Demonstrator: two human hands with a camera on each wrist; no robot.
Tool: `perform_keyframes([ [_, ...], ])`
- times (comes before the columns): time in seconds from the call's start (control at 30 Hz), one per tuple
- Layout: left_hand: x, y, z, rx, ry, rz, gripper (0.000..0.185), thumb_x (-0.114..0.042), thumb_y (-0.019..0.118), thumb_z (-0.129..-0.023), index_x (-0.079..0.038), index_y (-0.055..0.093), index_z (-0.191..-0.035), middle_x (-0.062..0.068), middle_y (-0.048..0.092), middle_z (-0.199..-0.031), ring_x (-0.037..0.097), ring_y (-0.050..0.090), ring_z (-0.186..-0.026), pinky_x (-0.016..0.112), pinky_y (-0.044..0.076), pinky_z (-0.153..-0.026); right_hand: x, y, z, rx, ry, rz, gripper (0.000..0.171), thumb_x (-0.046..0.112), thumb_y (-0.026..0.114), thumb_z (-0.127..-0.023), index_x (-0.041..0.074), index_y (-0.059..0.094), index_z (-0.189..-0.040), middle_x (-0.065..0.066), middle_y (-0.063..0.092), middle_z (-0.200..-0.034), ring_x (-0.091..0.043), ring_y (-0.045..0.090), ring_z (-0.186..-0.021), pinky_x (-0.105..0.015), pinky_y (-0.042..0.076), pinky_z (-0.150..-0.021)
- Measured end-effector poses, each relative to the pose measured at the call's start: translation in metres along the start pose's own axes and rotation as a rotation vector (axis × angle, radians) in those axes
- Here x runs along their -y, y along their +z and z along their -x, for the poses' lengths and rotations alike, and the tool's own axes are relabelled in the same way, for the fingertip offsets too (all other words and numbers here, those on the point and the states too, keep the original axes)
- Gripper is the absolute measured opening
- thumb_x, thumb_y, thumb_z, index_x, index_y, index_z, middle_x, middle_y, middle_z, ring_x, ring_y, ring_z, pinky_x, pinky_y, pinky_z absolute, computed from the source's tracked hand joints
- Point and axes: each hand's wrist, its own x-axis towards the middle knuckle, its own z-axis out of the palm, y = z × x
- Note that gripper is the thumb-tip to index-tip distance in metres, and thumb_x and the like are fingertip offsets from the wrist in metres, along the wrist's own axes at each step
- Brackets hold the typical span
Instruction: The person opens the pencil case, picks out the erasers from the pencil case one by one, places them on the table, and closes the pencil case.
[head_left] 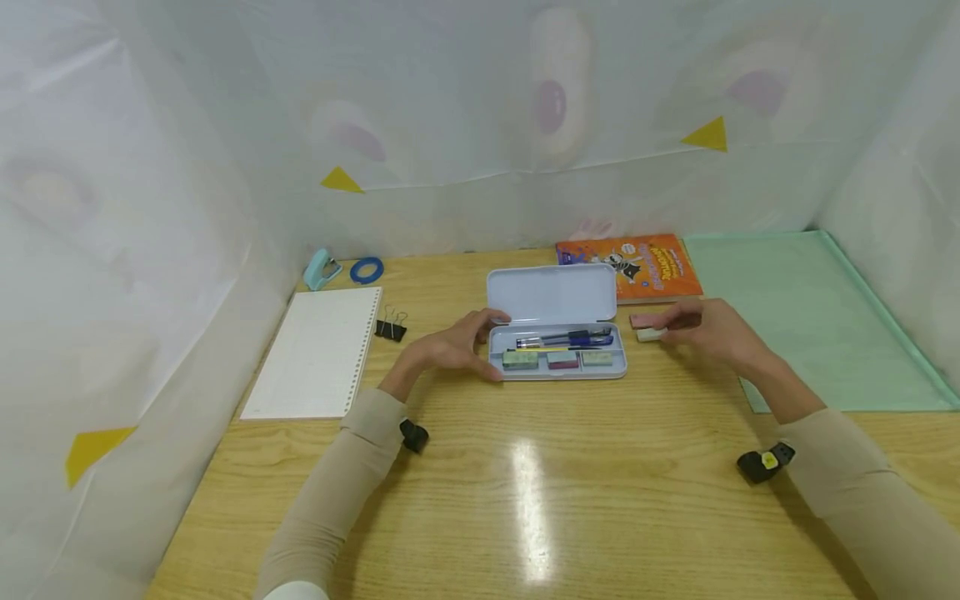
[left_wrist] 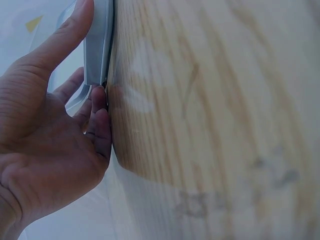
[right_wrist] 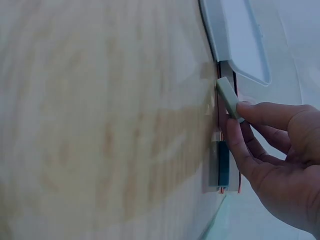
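A pale blue pencil case (head_left: 557,374) lies with its lid (head_left: 551,293) raised. In its back section are pens (head_left: 577,338); the front compartments hold a green eraser (head_left: 520,360), a pink-and-blue eraser (head_left: 562,360) and a pale eraser (head_left: 597,358). My left hand (head_left: 456,343) grips the case's left end, thumb at the front corner, other fingers toward the back, as the left wrist view also shows. To the right of the case, my right hand (head_left: 705,329) pinches a whitish eraser (right_wrist: 227,96) between thumb and fingertips. Close behind it is a pink eraser (head_left: 643,320), partly covered by the fingers.
An orange book (head_left: 660,287) lies behind the case, with a green mat (head_left: 825,317) to the right. On the left are a spiral notebook (head_left: 315,354), a black binder clip (head_left: 391,330), a blue tape roll (head_left: 367,270) and a light blue stapler (head_left: 318,268).
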Motion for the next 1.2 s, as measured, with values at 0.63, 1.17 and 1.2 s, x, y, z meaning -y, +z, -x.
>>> perform_keyframes([
  [0.63,0.001,-0.001,-0.001,-0.012,-0.003,-0.012,0.093,-0.026,0.092,-0.081,-0.02,0.036,-0.155,0.007,0.04,-0.148,0.024,0.044,-0.127,0.041,0.039,-0.11,-0.008,-0.015,0.009,0.019,-0.001,-0.094,0.039,0.027,0.072,-0.1,0.004,0.068,-0.131,-0.017,0.068,-0.129,-0.002,0.065,-0.099,-0.02,0.052,-0.082],
  [1.17,-0.001,0.0,0.0,-0.001,-0.008,0.002,0.093,-0.024,0.091,-0.082,-0.019,0.035,-0.156,0.009,0.039,-0.15,0.026,0.044,-0.128,0.043,0.039,-0.111,0.045,0.045,-0.002,0.154,-0.302,-0.024,0.019,0.005,0.076,-0.095,0.008,0.078,-0.113,-0.005,0.075,-0.111,-0.019,0.066,-0.095,-0.027,0.055,-0.078],
  [1.2,-0.001,0.0,0.001,-0.001,-0.009,0.002,0.093,-0.024,0.091,-0.082,-0.019,0.035,-0.156,0.009,0.039,-0.15,0.026,0.044,-0.128,0.043,0.039,-0.111,0.047,0.047,-0.001,0.152,-0.319,0.002,0.019,0.005,0.076,-0.094,0.009,0.078,-0.112,-0.004,0.076,-0.11,-0.019,0.065,-0.094,-0.027,0.055,-0.077],
])
